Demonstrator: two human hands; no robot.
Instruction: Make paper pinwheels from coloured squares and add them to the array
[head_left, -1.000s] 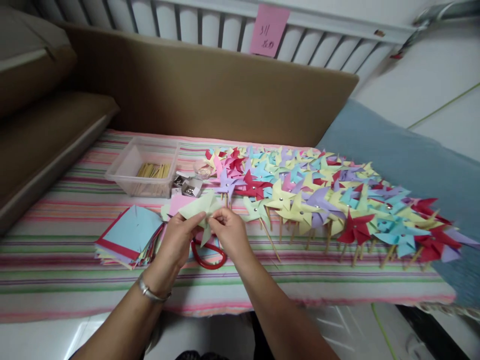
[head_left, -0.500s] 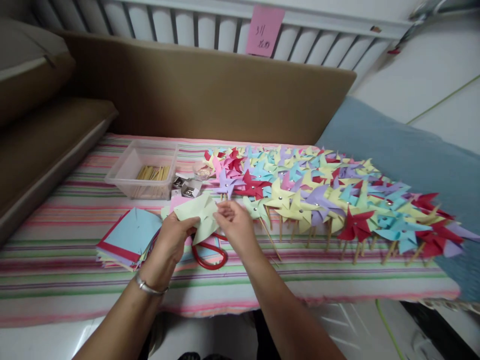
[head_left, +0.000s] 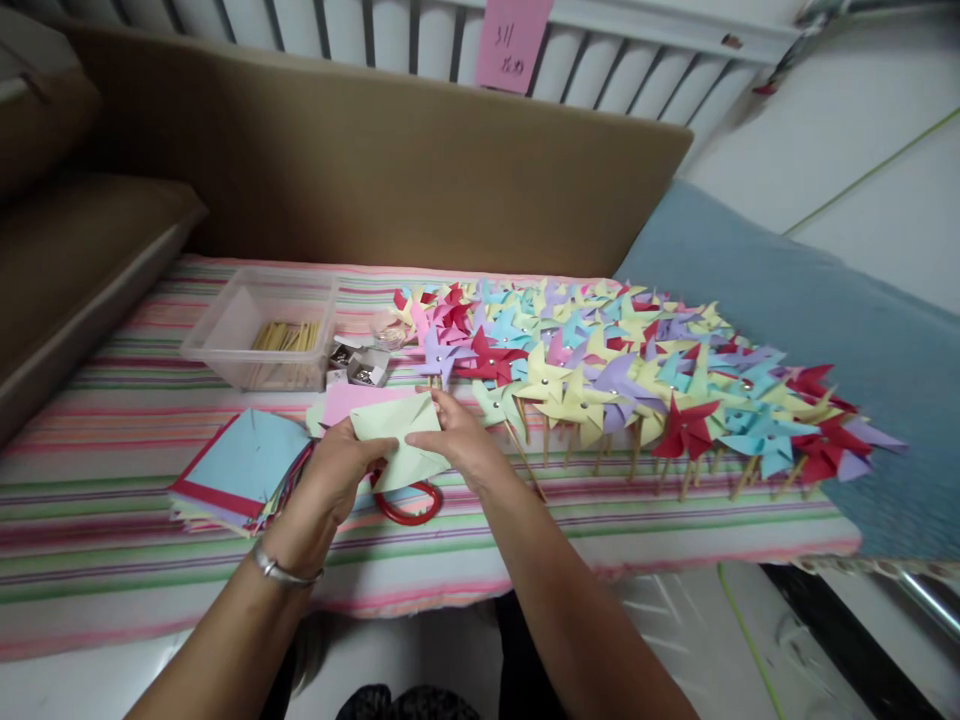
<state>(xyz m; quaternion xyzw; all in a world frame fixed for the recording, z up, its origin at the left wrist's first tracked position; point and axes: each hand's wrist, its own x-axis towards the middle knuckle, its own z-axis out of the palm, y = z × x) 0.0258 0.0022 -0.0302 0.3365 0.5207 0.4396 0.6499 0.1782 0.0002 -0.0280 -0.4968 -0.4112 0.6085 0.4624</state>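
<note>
A pale green paper square [head_left: 401, 415] with cut lines is held up between both hands over the striped cloth. My left hand [head_left: 341, 468] pinches its left edge with the thumb on top. At its right side, my right hand [head_left: 454, 440] grips the paper, thumb across the face and fingers behind. Under the paper lie scissors, their red handle [head_left: 412, 518] showing and the blades hidden. A pink paper sheet [head_left: 360, 398] lies just behind. Left of my left hand sits a stack of coloured paper squares [head_left: 251, 455], light blue on top.
Many finished paper pinwheels [head_left: 544, 380] on sticks spread over the right half of the striped cloth [head_left: 97, 480]. A clear plastic bin [head_left: 225, 345] holds short sticks; small boxes [head_left: 367, 365] of metal fasteners stand beside it. A brown board [head_left: 390, 170] rises behind.
The paper now lies flatter between my hands, its loose flaps no longer spread. My right hand has shifted its grip onto the paper's right side. The camera view has moved slightly.
</note>
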